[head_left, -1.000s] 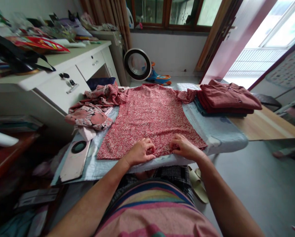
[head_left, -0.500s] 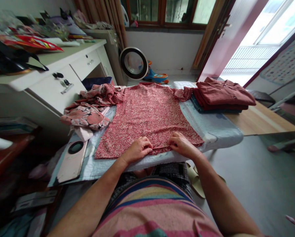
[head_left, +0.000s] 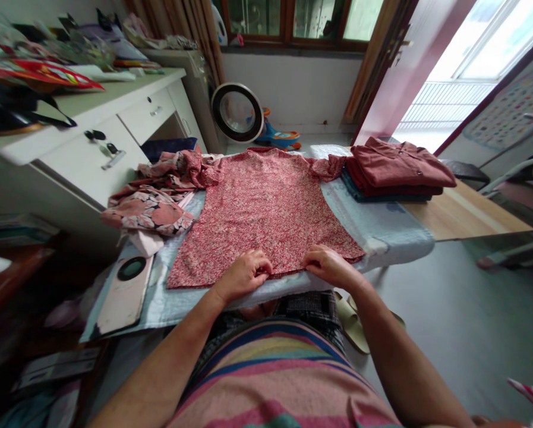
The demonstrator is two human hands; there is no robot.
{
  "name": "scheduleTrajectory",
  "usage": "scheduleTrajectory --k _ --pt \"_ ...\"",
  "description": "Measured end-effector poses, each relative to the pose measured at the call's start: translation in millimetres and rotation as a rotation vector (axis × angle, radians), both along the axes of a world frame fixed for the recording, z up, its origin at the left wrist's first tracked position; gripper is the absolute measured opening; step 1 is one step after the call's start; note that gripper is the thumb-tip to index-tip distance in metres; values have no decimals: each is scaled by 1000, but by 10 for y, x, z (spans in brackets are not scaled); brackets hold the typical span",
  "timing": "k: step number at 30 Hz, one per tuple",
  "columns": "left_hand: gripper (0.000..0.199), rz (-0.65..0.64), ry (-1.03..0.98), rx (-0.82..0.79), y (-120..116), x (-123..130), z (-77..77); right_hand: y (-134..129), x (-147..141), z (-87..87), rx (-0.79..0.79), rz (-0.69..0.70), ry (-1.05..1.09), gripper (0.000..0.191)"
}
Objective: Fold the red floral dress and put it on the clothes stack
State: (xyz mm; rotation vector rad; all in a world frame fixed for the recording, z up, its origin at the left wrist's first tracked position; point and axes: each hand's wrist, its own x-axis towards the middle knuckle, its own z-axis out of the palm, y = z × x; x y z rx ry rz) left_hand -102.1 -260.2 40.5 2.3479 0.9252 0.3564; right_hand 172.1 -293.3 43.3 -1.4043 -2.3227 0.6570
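A red and white patterned blouse [head_left: 266, 208] lies spread out on the padded, pale blue ironing surface [head_left: 382, 223], its collar at the far side and its hem toward me. At the hem, left of the middle, my left hand [head_left: 248, 273] is closed with its fingers curled on the fabric edge. My right hand [head_left: 331, 264] pinches the same hem a little to the right. Between the two hands the hem runs nearly straight. The short sleeves stick out at the far corners, the left one touching a heap of crumpled floral clothes [head_left: 154, 208].
A folded stack of dark red and blue clothes [head_left: 400, 169] sits at the right, beside a wooden board [head_left: 471, 211]. A phone [head_left: 126, 291] lies at the near left corner. A cluttered white desk [head_left: 128, 119] borders the left side. Slippers [head_left: 353, 324] are on the floor.
The front fold of hem between my hands has been pulled down toward me and now lies flatter at the edge. Both hands keep their hold; the view has shifted slightly.
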Motion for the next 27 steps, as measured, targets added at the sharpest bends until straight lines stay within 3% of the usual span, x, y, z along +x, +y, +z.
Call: scheduleTrajectory --k 4,10,15,21,23,27 --pt "14 -21 45 -4 -8 -8 31 -1 84 4 -49 8 27 18" --pt "10 -34 59 -5 2 -34 19 -32 317 -43 17 -145 -35 26" --pt "17 -8 54 40 7 26 1 -70 409 -26 -34 -159 -60 27" --pt "13 -20 -60 179 -29 238 -16 -61 390 -69 156 -340 -150 34" --pt "15 -54 -47 161 -41 298 -23 -75 404 -70 129 -344 -207 37" --pt "13 -79 18 110 -49 360 -23 -100 459 10 -5 -331 -245 24"
